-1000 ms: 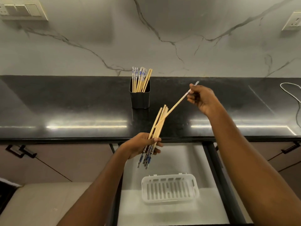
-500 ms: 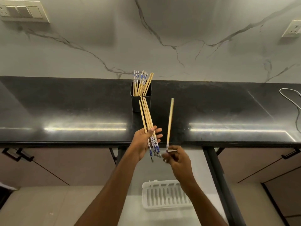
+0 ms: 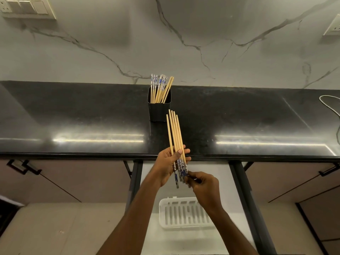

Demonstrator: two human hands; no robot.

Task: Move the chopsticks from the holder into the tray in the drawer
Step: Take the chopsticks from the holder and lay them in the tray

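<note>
Over on the far left, high on the marble wall [image 3: 110, 34], sits a switch plate [image 3: 27, 8], and below it the black countertop [image 3: 73, 116] runs across the room, shiny with two streaks of reflected light. Under the counter's left end a cabinet door carries a dark handle [image 3: 22, 167]. Toward the middle, a black square holder [image 3: 159, 109] stands upright on the counter near the wall, and chopsticks in the holder [image 3: 161, 89] lean together inside it, most with their blue-and-white patterned ends up, a few plain wooden ends to the right. In front of the holder, above the counter's front edge, the left hand [image 3: 168, 165] is curled around a bundle of chopsticks [image 3: 175, 137], thumb pressed across the sticks and fingers wrapped behind; the plain tips point up and away, fanned slightly, while the patterned ends stick out below the palm. Just to the right and lower, the right hand [image 3: 204, 186] has its fingertips pinched against those patterned ends, touching the bottom of the bundle; how many sticks it grips I cannot tell. Beneath both hands the drawer [image 3: 184, 242] is pulled open, and a white slotted tray [image 3: 184, 212] lies in it, partly hidden by the right forearm. Farther right, a white cable [image 3: 331, 105] loops on the counter, and a socket [image 3: 333, 26] is mounted on the wall above it.
</note>
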